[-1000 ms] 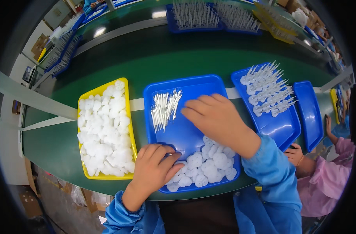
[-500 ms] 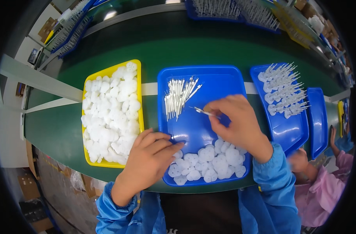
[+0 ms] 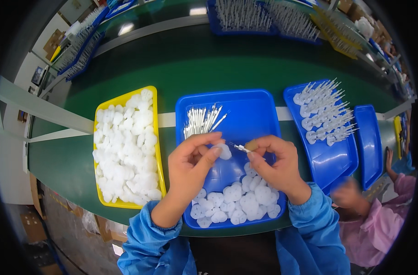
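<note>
Between the thumb and fingers of my left hand (image 3: 189, 160) is a white plastic disc (image 3: 225, 151), held up over the middle blue tray (image 3: 227, 95). My right hand (image 3: 280, 161) pinches a thin white rod (image 3: 241, 148) with fine wire-like ends, its tip pointing left toward the disc. A small gap seems to separate rod and disc. Loose white discs (image 3: 239, 199) fill the near part of the tray below my hands. A bundle of similar white rods (image 3: 202, 121) lies at its far left, partly behind my left hand.
A yellow tray (image 3: 161, 160) heaped with white discs stands at left. On the right, a blue tray (image 3: 330, 160) holds discs with rods standing in them, beside another blue tray (image 3: 370, 146). Farther back are more filled trays (image 3: 245, 18). A co-worker's hand (image 3: 349, 195) shows at right.
My left hand has risen from the near discs with one disc in its fingers. My right hand has moved slightly down with the rod, and the two hands are close together.
</note>
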Motion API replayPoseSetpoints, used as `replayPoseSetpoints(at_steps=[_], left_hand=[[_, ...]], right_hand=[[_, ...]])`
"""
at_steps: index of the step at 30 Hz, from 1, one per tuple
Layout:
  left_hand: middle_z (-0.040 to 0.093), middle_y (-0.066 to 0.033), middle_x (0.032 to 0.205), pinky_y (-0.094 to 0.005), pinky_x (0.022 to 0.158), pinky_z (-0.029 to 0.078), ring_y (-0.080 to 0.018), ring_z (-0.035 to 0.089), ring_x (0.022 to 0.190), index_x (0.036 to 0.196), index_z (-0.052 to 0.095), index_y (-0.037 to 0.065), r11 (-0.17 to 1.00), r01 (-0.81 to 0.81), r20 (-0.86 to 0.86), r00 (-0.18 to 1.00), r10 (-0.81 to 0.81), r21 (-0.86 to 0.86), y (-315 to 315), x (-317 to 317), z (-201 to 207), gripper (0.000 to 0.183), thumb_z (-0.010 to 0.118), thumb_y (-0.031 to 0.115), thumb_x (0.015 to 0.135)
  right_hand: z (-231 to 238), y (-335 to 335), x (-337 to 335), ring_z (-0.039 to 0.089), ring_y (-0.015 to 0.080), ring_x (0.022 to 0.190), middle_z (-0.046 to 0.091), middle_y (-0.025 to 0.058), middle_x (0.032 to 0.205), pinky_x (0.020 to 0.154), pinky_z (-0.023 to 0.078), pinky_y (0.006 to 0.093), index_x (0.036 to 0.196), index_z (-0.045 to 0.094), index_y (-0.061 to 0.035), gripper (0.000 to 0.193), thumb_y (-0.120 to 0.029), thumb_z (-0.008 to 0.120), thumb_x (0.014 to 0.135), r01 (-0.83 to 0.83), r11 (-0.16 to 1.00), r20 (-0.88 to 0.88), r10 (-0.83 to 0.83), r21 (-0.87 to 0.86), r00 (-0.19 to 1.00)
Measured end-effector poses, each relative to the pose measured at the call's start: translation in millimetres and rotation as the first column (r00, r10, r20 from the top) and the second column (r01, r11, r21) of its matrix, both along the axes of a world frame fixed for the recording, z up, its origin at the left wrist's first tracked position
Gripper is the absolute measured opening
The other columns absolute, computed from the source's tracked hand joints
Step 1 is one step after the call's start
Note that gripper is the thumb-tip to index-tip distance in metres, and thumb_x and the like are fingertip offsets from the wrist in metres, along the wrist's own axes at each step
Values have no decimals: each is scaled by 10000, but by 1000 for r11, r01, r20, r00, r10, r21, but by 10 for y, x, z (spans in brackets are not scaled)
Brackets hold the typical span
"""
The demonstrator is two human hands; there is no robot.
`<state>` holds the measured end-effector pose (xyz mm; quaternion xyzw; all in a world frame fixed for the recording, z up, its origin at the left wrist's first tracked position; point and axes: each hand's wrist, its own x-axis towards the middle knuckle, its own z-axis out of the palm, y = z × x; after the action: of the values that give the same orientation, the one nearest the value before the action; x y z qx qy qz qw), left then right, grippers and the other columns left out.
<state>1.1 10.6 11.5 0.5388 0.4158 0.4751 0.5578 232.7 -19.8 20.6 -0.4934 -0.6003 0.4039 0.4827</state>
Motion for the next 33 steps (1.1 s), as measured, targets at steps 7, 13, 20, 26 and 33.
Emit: replayPoseSetpoints(at_steps=[7,13,20,26,33], left_hand=[[772,-170,1294,-283,906,637,-178,758,1059,1460,658,-41,996,-4,85,996,-3,89,-62,91,-60,475,711,-127,996],[743,-200,1413,-291,963,632,-220,755,1229,1533,606,-32,996,88,108,990,-89,8,-71,17,-112,511,689,-106,1035],[734,-182,1437,-291,993,626,-225,750,1266,1483,647,-28,985,88,175,983,-61,-147,-97,-18,-28,425,674,-80,1062],[746,-177,1395,-299,963,638,-241,767,1230,1469,651,-27,997,56,107,993,-49,-61,-102,27,-66,411,660,-77,1062],[776,-176,1365,-260,917,616,-159,762,1147,1343,740,-17,978,77,-341,940,-7,193,-100,1,-2,333,683,-104,1027]], right_hand=[[-69,16,-10,674,131,610,718,3,717,627,494,303,1063,827,-99,208,-66,868,862,-60,964,300,-21,258,954],[-45,-2,-44,652,145,537,672,-31,635,591,470,313,1056,824,-125,224,-81,877,842,-88,941,439,-68,325,896],[-44,-21,-63,658,149,532,661,-23,615,569,464,312,1061,824,-116,214,-92,874,855,-74,945,437,-78,319,896],[-32,-51,-75,662,163,525,672,-9,622,555,469,314,1074,831,-104,211,-95,870,867,-62,948,438,-86,312,895],[35,-66,-162,668,171,527,676,-2,627,552,487,318,1057,831,-98,199,-131,897,872,-11,953,465,-138,303,875]])
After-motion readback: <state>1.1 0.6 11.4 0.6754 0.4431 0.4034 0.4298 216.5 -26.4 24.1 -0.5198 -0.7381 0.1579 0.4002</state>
